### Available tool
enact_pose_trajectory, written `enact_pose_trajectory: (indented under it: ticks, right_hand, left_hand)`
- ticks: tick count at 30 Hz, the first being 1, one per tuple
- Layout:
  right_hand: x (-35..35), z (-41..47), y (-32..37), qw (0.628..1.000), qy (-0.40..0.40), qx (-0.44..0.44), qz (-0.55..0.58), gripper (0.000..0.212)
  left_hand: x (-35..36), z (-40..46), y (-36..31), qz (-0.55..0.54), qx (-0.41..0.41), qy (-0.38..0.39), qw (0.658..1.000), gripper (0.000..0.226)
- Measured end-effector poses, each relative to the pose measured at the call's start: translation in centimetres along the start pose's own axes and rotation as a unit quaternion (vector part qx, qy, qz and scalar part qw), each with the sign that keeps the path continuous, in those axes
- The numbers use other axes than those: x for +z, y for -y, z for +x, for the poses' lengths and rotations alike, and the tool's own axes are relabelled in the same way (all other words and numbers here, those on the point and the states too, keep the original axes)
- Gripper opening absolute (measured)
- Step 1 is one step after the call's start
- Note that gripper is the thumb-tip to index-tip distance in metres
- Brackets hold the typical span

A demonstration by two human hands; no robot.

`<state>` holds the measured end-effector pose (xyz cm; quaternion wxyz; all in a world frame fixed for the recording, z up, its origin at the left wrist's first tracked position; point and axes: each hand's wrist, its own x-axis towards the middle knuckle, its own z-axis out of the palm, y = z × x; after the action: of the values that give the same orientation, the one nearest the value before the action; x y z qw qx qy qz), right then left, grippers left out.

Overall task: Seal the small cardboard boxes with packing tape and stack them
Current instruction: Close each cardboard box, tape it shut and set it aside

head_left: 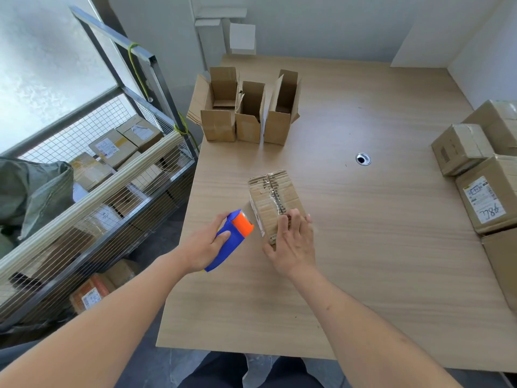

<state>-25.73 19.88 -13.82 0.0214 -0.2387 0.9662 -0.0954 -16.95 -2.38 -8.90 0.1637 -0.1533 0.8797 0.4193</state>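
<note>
A handwritten "786" stands upside down on the sealed box's label (485, 199).

Scene was bright, evenly lit by diffuse daylight from the frosted window (36, 65), far left of the gripped tape dispenser (232, 236). Window area was overexposed, washed to near white. Shadows on the table (391, 219) were faint and soft-edged. Glare showed on the clear tape along the box (272, 200) top, just right of the grip. Wide-angle distortion bowed the cart rails (112, 37) and stretched the forearms at the lower edge. Right fingertips (296, 217) appeared slightly motion-blurred; overall sharpness was moderate.
</note>
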Motion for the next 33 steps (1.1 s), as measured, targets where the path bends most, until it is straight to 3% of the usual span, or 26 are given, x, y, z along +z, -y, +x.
enact_pose_trajectory:
  ticks: [6,10,15,23,28,33]
  right_hand:
    - [-1.4,1.3,0.6,0.999,0.006,0.031,0.028,0.08]
    - [-3.0,1.7,0.1,0.997,0.068,0.018,-0.001,0.066]
    - [-4.6,1.6,-1.5,0.997,0.076,0.023,-0.008,0.059]
    - [-3.0,3.6,3.4,0.986,0.109,0.117,-0.042,0.11]
    - [-2.5,4.2,5.2,0.985,0.107,0.132,0.0,0.08]
    - [-2.0,4.1,3.1,0.991,0.116,0.008,0.061,0.056]
  left_hand:
    - [-1.4,-0.2,-0.3,-0.007,0.047,-0.03,0.998,0.052]
    - [-2.9,0.0,-0.7,-0.021,0.08,-0.035,0.996,0.052]
    - [-4.6,0.0,-0.5,-0.038,0.081,-0.036,0.995,0.052]
    - [-5.4,-0.4,0.0,-0.023,0.087,-0.031,0.995,0.055]
    - [-6.6,-0.6,0.2,-0.006,0.095,-0.009,0.995,0.064]
    - [-7.6,-0.6,0.5,0.022,0.104,0.005,0.994,0.069]
